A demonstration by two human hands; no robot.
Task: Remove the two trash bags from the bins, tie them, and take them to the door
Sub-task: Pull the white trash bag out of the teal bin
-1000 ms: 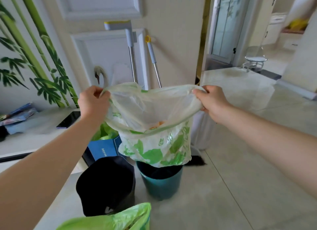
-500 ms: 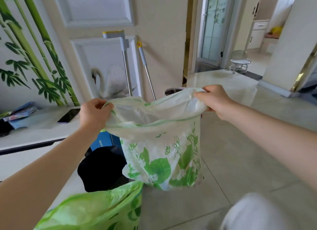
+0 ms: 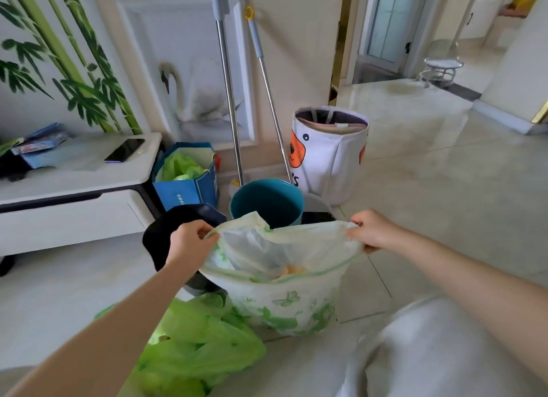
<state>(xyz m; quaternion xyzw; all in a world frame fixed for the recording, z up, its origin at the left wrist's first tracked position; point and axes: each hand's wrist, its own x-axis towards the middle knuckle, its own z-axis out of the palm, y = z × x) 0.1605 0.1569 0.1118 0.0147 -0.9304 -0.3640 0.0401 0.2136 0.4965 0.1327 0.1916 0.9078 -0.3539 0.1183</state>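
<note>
Holding the printed trash bag (image 3: pixel 281 296) by opposite sides of its rim, the left hand (image 3: pixel 189 242) and right hand (image 3: pixel 370 230) each pinch a fold of thin film between thumb and fingers, with the mouth stretched wide open between them. The bag sits clear of the teal bin (image 3: pixel 267 201), which stands behind it with no liner inside, and its base appears to be at or near the floor, just beside the green trash bag (image 3: pixel 189 346) lying slack in the foreground. Whether that green bag is tied cannot be determined from this view. Risk one: the film is thin and taut at both pinch points, so a sharp pull could tear the rim or slip it from a grip, and the waste visible inside, including something orange, would spill onto the tiles. Risk two: the open mouth leaves the contents unsecured until a knot is made. Risk three: the green bag and the black bin (image 3: pixel 166 233) crowd the working space, so a foot or swinging load could snag there.
</note>
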